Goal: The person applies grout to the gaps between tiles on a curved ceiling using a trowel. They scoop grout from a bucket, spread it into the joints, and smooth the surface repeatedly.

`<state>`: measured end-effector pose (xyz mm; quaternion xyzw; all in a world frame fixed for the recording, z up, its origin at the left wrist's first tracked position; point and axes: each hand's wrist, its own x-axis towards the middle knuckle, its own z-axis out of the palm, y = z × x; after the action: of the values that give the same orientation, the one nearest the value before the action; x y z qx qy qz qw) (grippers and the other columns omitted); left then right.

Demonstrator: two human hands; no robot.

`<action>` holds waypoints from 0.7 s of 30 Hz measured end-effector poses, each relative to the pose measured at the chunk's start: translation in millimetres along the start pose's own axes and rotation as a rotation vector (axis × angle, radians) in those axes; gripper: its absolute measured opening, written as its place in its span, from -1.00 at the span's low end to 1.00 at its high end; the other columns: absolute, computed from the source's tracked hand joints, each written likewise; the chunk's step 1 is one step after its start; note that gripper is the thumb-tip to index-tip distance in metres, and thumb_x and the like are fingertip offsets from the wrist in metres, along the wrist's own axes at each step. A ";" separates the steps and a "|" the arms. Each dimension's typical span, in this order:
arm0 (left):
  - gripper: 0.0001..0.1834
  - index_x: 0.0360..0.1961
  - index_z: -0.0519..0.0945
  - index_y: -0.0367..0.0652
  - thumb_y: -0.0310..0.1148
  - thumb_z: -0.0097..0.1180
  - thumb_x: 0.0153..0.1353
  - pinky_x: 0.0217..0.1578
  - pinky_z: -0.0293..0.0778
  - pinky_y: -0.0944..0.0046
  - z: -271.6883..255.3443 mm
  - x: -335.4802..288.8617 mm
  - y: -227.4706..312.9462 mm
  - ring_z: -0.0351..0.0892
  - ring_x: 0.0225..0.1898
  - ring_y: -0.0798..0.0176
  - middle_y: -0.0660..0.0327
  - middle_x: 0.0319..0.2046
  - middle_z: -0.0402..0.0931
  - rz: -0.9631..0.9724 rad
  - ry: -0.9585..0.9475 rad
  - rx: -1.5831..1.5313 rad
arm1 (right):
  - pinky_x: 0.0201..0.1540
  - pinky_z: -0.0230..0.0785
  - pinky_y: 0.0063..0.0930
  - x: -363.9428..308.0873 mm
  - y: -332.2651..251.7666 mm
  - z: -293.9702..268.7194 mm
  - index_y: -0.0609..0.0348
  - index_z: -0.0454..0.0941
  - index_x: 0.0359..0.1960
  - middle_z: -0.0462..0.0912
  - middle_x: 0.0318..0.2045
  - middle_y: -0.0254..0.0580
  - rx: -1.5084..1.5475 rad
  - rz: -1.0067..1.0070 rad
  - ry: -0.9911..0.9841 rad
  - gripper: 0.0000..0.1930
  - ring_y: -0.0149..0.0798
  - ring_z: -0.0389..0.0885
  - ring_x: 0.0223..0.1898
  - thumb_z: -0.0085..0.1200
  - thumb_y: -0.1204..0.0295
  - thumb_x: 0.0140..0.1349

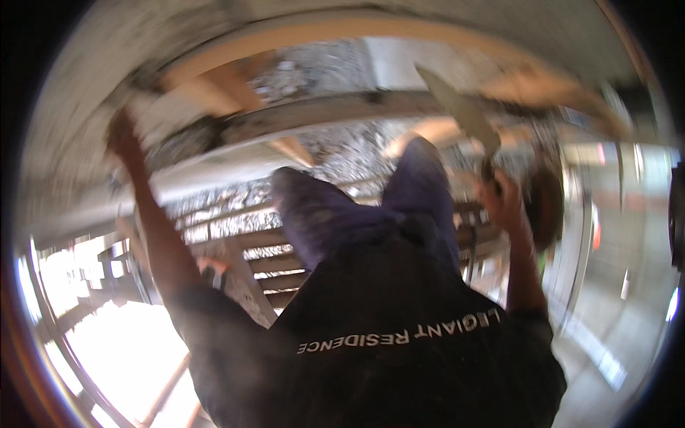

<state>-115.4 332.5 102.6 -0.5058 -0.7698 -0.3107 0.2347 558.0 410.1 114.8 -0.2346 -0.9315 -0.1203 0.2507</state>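
My right hand is closed round the handle of a trowel. Its long, pointed grey blade slants up and to the left, away from my body. My left arm reaches far out to the left, where my left hand is at or close to a grey, rough surface. Motion smears that hand, so its fingers and any contact cannot be made out.
My bent knees are in the middle. Ahead, a grey beam-like ledge runs across, with timber pieces and grey rubble around it. Wooden slats with gaps lie below my legs. Bright openings show at lower left.
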 end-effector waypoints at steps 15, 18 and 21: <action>-0.41 0.17 0.36 -0.23 -0.20 0.22 0.18 0.17 0.24 -0.01 145.3 -145.5 497.0 0.34 0.18 -0.07 -0.09 0.13 0.36 0.458 -0.549 -0.855 | -0.07 0.40 -0.08 -242.4 91.7 -194.1 0.31 0.54 -0.22 0.60 -0.24 0.21 -0.047 1.465 -0.980 -0.66 0.12 0.59 -0.13 0.00 0.24 0.19; -0.35 0.18 0.36 -0.21 -0.15 0.26 0.11 0.20 0.20 -0.06 123.9 -188.2 588.0 0.33 0.19 -0.11 -0.09 0.17 0.32 0.769 -0.695 -0.934 | -0.15 0.47 -0.11 -251.8 125.8 -159.2 0.26 0.62 -0.31 0.63 -0.25 0.15 -0.037 1.378 -1.153 -0.74 0.11 0.62 -0.16 0.04 0.31 0.15; -0.25 0.23 0.31 -0.22 -0.09 0.25 0.08 0.23 0.15 -0.12 102.2 -234.6 644.2 0.26 0.25 -0.11 -0.09 0.24 0.24 1.014 -0.736 -0.841 | -0.15 0.51 -0.15 -253.8 137.7 -122.7 0.19 0.66 -0.27 0.66 -0.24 0.06 -0.073 1.249 -1.385 -0.78 0.04 0.64 -0.14 0.06 0.40 0.09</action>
<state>564.1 447.3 28.1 -0.9163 -0.2877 -0.2432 -0.1361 870.9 391.0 100.3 -0.7202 -0.5739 0.1740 -0.3488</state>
